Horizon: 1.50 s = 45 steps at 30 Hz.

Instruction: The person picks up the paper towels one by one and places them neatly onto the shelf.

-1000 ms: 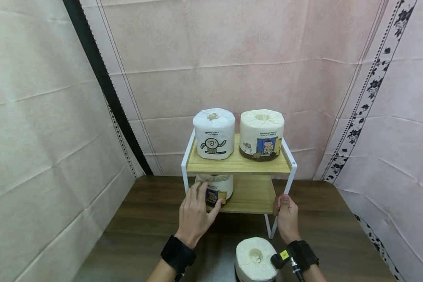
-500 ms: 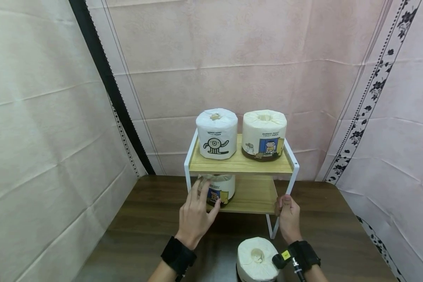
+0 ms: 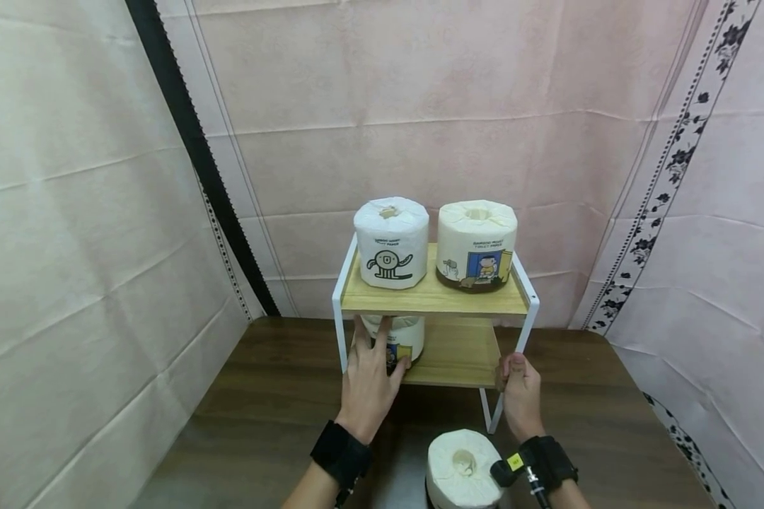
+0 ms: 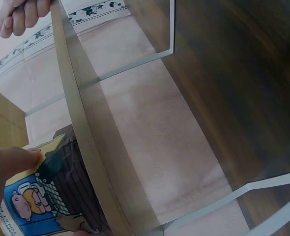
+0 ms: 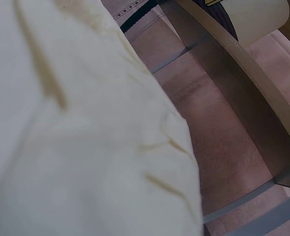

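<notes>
My left hand (image 3: pixel 369 385) lies spread over the front and left side of a wrapped toilet paper roll (image 3: pixel 411 339) on the lower shelf board (image 3: pixel 458 353). Its thumb (image 4: pixel 17 163) touches the roll's printed cartoon front in the left wrist view, near the brown base. The fingers look mostly straight. My right hand (image 3: pixel 522 396) grips the white side frame of the small two-tier shelf (image 3: pixel 433 302), its fingers curled round the bar beside the lower board. Above, a white roll (image 3: pixel 391 244) and a cream roll (image 3: pixel 477 247) stand upright on the top board.
Another cream roll (image 3: pixel 461 466) stands on the dark wooden table (image 3: pixel 248 424) between my forearms; it fills much of the right wrist view. Pale cloth (image 3: pixel 382 141) hangs behind the table, with more cloth along both sides.
My left hand has moved right and its fingers now reach farther over the lower-shelf roll. The right hand keeps its hold on the shelf frame.
</notes>
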### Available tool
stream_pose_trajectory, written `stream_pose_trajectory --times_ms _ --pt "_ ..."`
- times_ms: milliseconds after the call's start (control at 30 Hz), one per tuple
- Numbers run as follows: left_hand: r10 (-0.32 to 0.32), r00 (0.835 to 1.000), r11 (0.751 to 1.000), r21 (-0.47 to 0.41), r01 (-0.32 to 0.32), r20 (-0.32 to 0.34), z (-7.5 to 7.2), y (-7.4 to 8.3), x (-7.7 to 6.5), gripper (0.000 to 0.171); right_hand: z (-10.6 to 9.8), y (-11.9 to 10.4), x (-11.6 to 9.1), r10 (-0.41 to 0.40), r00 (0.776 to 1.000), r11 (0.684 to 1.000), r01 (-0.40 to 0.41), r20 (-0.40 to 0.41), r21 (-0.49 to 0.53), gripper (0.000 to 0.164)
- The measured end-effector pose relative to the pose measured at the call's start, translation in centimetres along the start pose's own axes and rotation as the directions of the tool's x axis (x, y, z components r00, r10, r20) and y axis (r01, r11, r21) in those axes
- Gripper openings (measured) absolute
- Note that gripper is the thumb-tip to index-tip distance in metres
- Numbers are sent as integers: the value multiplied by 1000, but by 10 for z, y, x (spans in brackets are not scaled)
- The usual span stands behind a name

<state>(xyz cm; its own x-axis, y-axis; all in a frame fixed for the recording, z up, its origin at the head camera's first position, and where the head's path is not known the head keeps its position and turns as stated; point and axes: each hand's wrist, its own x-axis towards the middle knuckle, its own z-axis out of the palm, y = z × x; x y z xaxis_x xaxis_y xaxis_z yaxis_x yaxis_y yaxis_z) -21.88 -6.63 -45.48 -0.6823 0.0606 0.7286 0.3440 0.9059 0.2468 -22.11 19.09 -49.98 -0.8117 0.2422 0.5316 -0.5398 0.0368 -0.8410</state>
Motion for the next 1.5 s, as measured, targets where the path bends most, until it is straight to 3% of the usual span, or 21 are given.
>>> stream_pose_trajectory --times_ms 267,767,1133,1500 --pt "-5 999 999 -51 3 -38 4 -3 3 82 2 1 1 -5 1000 1000 5 -6 -10 44" --pt "-40 993 998 -49 34 -113 14 -5 7 75 5 1 0 16 1000 1000 -15 15 -13 43" --pt "-51 997 997 -65 47 -56 14 -8 1 97 1 1 -1 30 1000 999 -30 -1 -16 45" --pt "21 995 999 -40 -25 -99 5 -10 -8 88 1 0 0 20 999 1000 -20 -27 -5 46"
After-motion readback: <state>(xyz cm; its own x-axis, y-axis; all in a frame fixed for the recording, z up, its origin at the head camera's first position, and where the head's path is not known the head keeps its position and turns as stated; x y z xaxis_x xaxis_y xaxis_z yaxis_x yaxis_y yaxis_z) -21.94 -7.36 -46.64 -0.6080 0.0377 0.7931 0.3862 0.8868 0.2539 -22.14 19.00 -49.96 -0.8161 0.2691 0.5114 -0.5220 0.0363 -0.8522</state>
